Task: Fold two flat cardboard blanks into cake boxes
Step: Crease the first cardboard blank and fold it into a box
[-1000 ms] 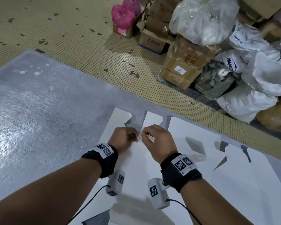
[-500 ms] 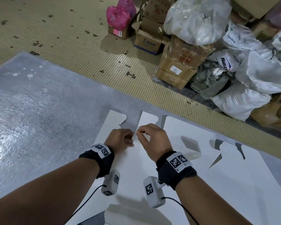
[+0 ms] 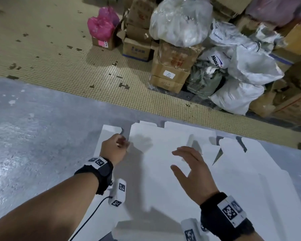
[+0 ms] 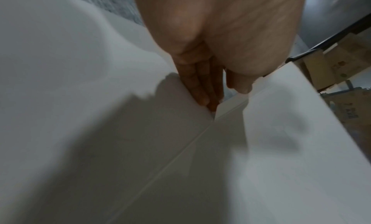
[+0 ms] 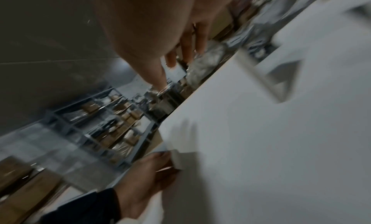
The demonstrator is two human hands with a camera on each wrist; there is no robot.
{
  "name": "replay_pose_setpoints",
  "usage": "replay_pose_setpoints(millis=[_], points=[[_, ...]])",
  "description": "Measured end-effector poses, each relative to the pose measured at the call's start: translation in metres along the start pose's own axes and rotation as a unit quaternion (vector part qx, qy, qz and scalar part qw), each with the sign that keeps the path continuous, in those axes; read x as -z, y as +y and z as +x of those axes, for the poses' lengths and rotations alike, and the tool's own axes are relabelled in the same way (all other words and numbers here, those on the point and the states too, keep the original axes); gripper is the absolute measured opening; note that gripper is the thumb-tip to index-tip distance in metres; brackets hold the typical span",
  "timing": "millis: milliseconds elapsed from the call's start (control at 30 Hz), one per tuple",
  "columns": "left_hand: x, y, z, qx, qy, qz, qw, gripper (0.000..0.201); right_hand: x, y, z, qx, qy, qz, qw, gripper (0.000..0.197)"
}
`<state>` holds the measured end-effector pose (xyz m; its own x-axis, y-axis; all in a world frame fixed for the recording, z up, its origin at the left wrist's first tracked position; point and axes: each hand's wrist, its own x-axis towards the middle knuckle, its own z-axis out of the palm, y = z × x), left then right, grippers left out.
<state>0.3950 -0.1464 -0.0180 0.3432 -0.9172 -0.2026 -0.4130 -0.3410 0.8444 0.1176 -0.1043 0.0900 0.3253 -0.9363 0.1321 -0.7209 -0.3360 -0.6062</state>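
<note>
Two white cardboard blanks lie on the grey table point(image 3: 33, 145), one partly over the other. The nearer blank point(image 3: 155, 171) sits under both my arms; the second blank point(image 3: 268, 180) extends off to my right, its far tabs close to the table's far edge.

My left hand point(image 3: 114, 148) is at the far left corner of the nearer blank, fingers point(image 4: 200, 87) curled and pressed together, thumb opposite them, pinching the edge of a panel just beside the notch between two flaps. In the left wrist view a crease line runs away from the fingertips across the shadowed card.

My right hand point(image 3: 191, 169) hangs above the middle of the nearer blank, fingers spread and relaxed, holding nothing. I cannot tell whether the fingertips touch the card. Its shadow falls on the white surface beyond it. The right wrist view is blurred.

Beyond the table: yellow tiled floor point(image 3: 59, 49), stacked brown cartons point(image 3: 170, 70), white plastic sacks point(image 3: 238, 94), a pink bag point(image 3: 101, 26).
</note>
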Motion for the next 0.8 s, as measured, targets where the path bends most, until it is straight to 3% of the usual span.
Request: replay_pose_setpoints(millis=[67,133,200,300,400,500,600,700,800], points=[[0.000,-0.001,-0.001,-0.015,-0.003,0.035,0.999,0.018,0.011,0.018,-0.036,-0.071,-0.105,-0.020,0.992,0.035],[-0.001,-0.001,0.001,-0.031,-0.017,0.098,0.995,0.032,0.014,0.039,-0.075,-0.159,-0.200,-0.059,0.965,0.039],[-0.001,0.000,0.004,-0.036,-0.026,0.203,0.978,0.027,0.012,0.057,-0.114,-0.253,-0.228,-0.083,0.937,0.059],[0.001,0.005,0.004,-0.020,-0.036,0.319,0.947,0.018,0.001,0.071,-0.163,-0.377,-0.154,-0.097,0.908,0.085],[0.001,0.008,0.007,-0.061,-0.026,0.278,0.958,0.023,-0.014,0.081,-0.197,-0.484,0.015,-0.114,0.868,0.086],[0.003,0.020,0.002,-0.147,0.005,0.220,0.964,0.032,-0.021,0.083,-0.218,-0.612,0.153,-0.076,0.772,0.088],[0.006,0.037,-0.006,-0.210,0.019,0.200,0.957,0.029,-0.020,0.083,-0.231,-0.695,0.209,-0.021,0.688,0.100],[0.009,0.060,-0.007,-0.208,0.017,0.146,0.967,0.023,-0.018,0.099,-0.249,-0.713,0.255,0.012,0.653,0.105],[0.015,0.086,-0.010,-0.232,0.027,0.117,0.965,0.020,-0.006,0.118,-0.262,-0.709,0.245,0.068,0.657,0.104]])
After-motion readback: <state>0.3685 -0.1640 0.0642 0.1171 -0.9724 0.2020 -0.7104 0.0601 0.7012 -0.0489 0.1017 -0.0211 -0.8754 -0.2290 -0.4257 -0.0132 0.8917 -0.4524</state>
